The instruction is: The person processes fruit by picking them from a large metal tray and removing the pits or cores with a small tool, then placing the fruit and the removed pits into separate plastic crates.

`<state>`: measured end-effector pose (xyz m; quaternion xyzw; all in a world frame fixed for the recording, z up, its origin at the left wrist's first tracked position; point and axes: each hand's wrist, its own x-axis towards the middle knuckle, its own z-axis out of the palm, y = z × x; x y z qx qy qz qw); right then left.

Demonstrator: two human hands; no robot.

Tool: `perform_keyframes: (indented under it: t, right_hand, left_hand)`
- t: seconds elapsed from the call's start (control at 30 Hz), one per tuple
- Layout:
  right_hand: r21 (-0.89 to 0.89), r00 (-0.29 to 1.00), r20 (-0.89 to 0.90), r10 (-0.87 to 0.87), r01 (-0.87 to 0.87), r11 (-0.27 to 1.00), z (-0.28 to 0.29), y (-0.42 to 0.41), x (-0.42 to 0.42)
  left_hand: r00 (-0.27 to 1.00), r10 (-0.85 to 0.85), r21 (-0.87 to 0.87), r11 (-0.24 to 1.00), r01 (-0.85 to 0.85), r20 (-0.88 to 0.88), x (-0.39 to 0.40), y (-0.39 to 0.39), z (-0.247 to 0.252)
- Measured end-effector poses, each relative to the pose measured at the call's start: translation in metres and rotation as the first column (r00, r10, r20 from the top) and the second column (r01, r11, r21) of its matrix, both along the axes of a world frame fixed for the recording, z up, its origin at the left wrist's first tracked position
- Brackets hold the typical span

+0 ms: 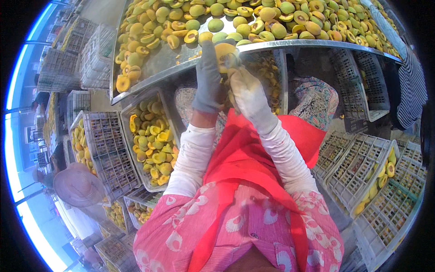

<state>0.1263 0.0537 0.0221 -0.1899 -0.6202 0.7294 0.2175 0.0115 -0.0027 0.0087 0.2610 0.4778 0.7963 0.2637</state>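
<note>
My left hand [208,80], in a grey glove, grips a halved yellow peach [225,56] just off the front edge of a metal table [154,75]. The cut face with its brown pit area is turned up towards me. My right hand [249,95], in a white glove stained yellow at the fingers, is curled against the near right side of that peach. Whether a small tool sits inside the right fingers is hidden. Piled peach halves [278,30], green to orange outside, cover much of the table beyond my hands.
A crate of hollowed peach halves [156,146] stands left of my lap. Below the table edge, a container [282,81] holds brown and yellow scraps. Slatted plastic crates [360,163] flank me at right, more [108,149] at left. A co-worker's striped sleeve [413,88] and a woven hat [79,185] show.
</note>
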Motion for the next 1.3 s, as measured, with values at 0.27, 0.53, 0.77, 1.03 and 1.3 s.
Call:
perform_keyframes:
  t: [0.27, 0.53, 0.77, 1.03, 1.3]
  right_hand:
    - [0.272, 0.996, -0.055, -0.064, 0.077, 0.959, -0.013, 0.000, -0.002]
    - [-0.229, 0.988, 0.100, 0.119, -0.094, 0.969, -0.007, -0.001, 0.011]
    - [-0.458, 0.959, -0.034, 0.281, -0.265, 0.848, -0.022, 0.009, 0.026]
    - [-0.404, 0.997, 0.015, 0.072, -0.059, 0.913, 0.004, 0.002, 0.033]
    - [0.084, 0.965, -0.174, -0.194, 0.211, 0.974, -0.047, 0.002, 0.006]
  left_hand:
    - [0.944, 0.229, -0.098, 0.961, -0.257, -0.236, 0.017, 0.009, 0.012]
    - [0.994, 0.056, -0.155, 0.987, -0.041, 0.089, 0.028, 0.013, 0.040]
    - [0.981, 0.118, -0.267, 0.951, -0.156, -0.152, 0.042, 0.014, 0.048]
    - [0.953, -0.121, -0.058, 0.988, 0.143, 0.276, 0.047, 0.017, 0.041]
    - [0.986, 0.142, -0.063, 0.987, -0.147, -0.084, 0.055, 0.031, 0.044]
